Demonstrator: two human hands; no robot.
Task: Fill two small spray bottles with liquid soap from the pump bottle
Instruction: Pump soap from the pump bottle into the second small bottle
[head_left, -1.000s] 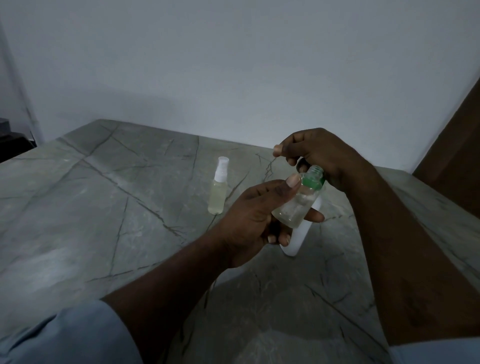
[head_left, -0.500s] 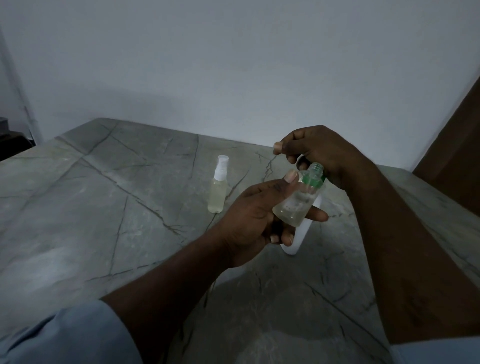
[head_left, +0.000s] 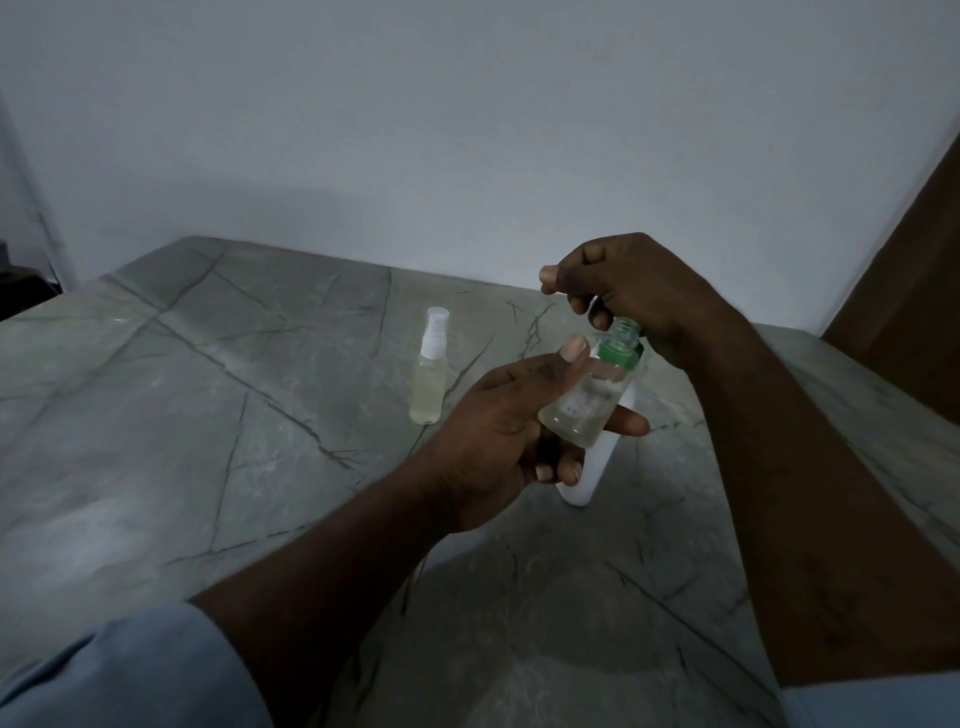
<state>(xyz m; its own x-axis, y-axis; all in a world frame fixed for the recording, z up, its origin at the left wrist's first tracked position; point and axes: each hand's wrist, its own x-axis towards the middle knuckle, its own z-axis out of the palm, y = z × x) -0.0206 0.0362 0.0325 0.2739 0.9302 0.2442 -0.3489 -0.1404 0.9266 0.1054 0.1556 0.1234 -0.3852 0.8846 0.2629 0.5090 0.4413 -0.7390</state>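
My left hand (head_left: 498, 426) grips a small clear bottle (head_left: 587, 400) with a green band and an open threaded neck, tilted in the air, with a little pale liquid at its bottom. Just above its mouth my right hand (head_left: 628, 291) has its fingers curled over the top of the white pump bottle (head_left: 584, 475). The pump head is hidden under that hand. Only the pump bottle's lower body shows, standing on the table behind my left hand. A second small spray bottle (head_left: 430, 384), capped with a white sprayer and full of yellowish liquid, stands upright to the left.
The grey veined stone table (head_left: 208, 415) runs to a white wall at the back. A brown wooden panel (head_left: 914, 291) rises at the right edge, and a dark object (head_left: 15, 291) sits past the far left corner.
My right hand has lifted slightly, so the small bottle's threaded neck now shows below its fingers. My left hand keeps the bottle in nearly the same place.
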